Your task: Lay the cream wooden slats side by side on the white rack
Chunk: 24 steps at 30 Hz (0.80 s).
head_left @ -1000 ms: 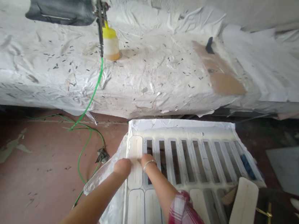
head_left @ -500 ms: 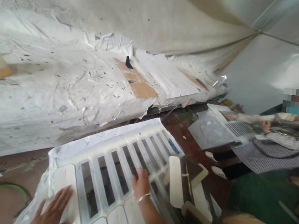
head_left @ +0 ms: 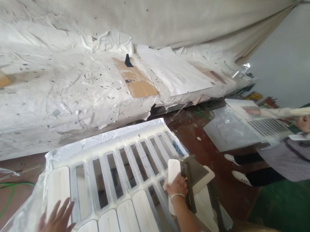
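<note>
Left hand [head_left: 57, 220]: fingers spread over a white panel [head_left: 59, 183], nothing gripped
Right hand [head_left: 178, 187]: curled over a loose panel [head_left: 174, 167]; whether clasped, cannot tell
Rack [head_left: 106, 145]: 2 rows of slots

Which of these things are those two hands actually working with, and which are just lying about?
In use, it seems:
slotted rack
pale panel by the left hand
stacked panel at the right hand

Apparently just lying about:
green hose
brown cardboard
black object
white sheet
</note>
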### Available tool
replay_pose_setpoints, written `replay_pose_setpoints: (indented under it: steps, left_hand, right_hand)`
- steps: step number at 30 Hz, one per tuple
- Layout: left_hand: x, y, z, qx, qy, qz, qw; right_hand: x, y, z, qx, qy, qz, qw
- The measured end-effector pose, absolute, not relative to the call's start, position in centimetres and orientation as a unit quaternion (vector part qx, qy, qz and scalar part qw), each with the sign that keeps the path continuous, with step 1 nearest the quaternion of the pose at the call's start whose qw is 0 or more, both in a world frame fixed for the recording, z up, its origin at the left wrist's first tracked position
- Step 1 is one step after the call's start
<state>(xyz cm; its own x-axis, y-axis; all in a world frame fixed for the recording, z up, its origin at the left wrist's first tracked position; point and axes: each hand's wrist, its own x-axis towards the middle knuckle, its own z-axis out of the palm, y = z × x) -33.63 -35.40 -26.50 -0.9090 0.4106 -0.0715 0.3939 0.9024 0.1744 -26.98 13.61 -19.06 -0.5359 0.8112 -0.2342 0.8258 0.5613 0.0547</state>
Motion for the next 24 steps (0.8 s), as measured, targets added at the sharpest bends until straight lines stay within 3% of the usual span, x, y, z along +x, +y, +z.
replay_pose_setpoints:
  steps: [3,6,9,12,15,17,20,24]
  left_hand:
    - [-30.1,-28.6,-21.5,0.178,0.969,0.151,0.078]
    - [-28.1,-24.4,-16.5,0.142,0.924,0.336,0.118]
    - [-28.1,-24.2,-11.3,0.117,0.885,0.45,0.018]
    - [-28.6,-25.7,-6.8,0.241,0.891,0.376,-0.079]
    - [-28.4,-26.5,-5.6,0.296,0.868,0.387,0.1]
    - [-27.9,-26.5,-6.4,0.174,0.839,0.468,0.217]
    - [-27.1,-26.6,-8.1,-0.028,0.762,0.599,0.245]
    - [-27.8,-27.1,-9.3,-0.149,0.634,0.717,0.249]
  right_hand:
    - [-26.8,14.7,-16.0,0.442,0.884,-0.122,0.089]
    - [-26.8,13.5,-12.6,0.331,0.934,-0.133,-0.03]
    - [-27.2,8.8,-9.7,0.009,0.991,-0.119,-0.062]
    - [-28.1,1.6,-7.6,-0.267,0.955,-0.089,-0.094]
    - [-29.7,-4.8,-6.7,-0.44,0.887,-0.092,-0.102]
    - [-30.8,-7.5,-6.7,-0.474,0.873,-0.094,-0.061]
    - [-31.8,-9.1,-7.1,-0.47,0.874,-0.124,-0.004]
    - [-32.1,-9.0,-8.7,-0.263,0.937,-0.223,-0.064]
